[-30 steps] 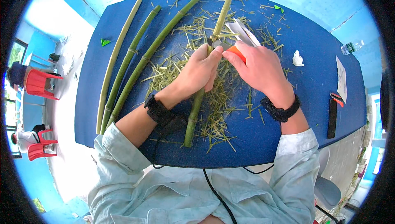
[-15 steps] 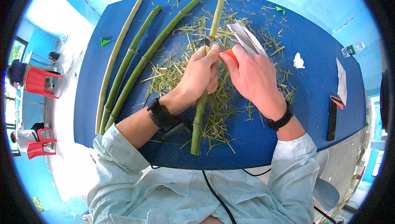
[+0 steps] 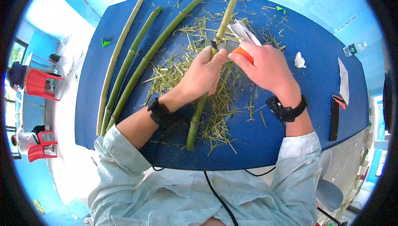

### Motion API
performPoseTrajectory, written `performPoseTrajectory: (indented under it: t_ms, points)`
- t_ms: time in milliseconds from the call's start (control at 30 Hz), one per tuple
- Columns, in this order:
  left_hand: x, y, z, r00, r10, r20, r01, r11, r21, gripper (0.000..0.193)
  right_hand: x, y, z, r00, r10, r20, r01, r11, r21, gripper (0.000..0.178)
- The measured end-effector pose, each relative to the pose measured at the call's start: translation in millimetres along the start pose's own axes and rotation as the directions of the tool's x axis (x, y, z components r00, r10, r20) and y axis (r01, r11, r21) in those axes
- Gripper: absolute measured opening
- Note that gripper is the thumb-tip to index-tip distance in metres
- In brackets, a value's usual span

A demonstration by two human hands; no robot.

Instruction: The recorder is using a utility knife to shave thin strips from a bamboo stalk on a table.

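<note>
A green bamboo stalk (image 3: pixel 193 128) slants across the middle of the table, its peeled pale upper part leaning away to the right. My left hand (image 3: pixel 202 71) is closed around it near its middle. In my right hand (image 3: pixel 269 68) is a knife with an orange handle (image 3: pixel 243 54). Its blade (image 3: pixel 225 47) lies across the stalk just beyond my left thumb. Loose bamboo shavings (image 3: pixel 217 120) are spread around and under the stalk. Right beside the blade lies folded white paper (image 3: pixel 246 32).
Left on the blue table (image 3: pixel 93 114) lie a pale stalk (image 3: pixel 120 47) and two green stalks (image 3: pixel 131 56) (image 3: pixel 154 54). Crumpled tissue (image 3: pixel 299 60), a paper sheet (image 3: pixel 343 81) and a black strip-shaped object (image 3: pixel 333 122) are at right. Red chairs (image 3: pixel 41 84) stand beyond the left edge.
The stalk has tilted, its far end moving right and its near end left. My right hand has shifted right with the knife, and more of the blade shows.
</note>
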State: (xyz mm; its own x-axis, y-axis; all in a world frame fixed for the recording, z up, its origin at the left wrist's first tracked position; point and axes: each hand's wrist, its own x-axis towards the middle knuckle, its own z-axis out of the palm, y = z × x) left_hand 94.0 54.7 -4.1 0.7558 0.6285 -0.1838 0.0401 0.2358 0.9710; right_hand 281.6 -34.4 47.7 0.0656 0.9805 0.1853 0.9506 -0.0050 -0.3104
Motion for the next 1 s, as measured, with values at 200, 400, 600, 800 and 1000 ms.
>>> performPoseTrajectory:
  t_ms: [200, 400, 600, 800, 1000]
  points:
    - [-5, 2, 0, 0.996, -0.008, -0.087, 0.001, 0.997, -0.083, 0.033, -1, -18, 20, 0.994, 0.037, -0.106, -0.040, 0.999, -0.022, 0.042]
    - [-7, 5, 12, 0.987, -0.068, -0.144, 0.037, 0.978, -0.205, 0.031, -5, -27, 27, 0.978, 0.001, -0.209, -0.014, 0.998, -0.063, 0.040]
    - [-8, 2, 20, 0.971, -0.110, -0.210, 0.040, 0.950, -0.309, 0.031, -6, -30, 35, 0.979, 0.026, -0.203, -0.050, 0.992, -0.116, 0.038]
    - [-9, 7, 21, 0.979, -0.105, -0.172, 0.035, 0.930, -0.366, 0.031, -6, -28, 37, 0.977, 0.018, -0.211, -0.038, 0.995, -0.090, 0.038]
    - [-6, 2, 6, 0.997, -0.049, -0.056, 0.033, 0.963, -0.268, 0.029, 0, 2, 22, 0.996, -0.008, -0.090, 0.022, 0.988, 0.151, 0.039]
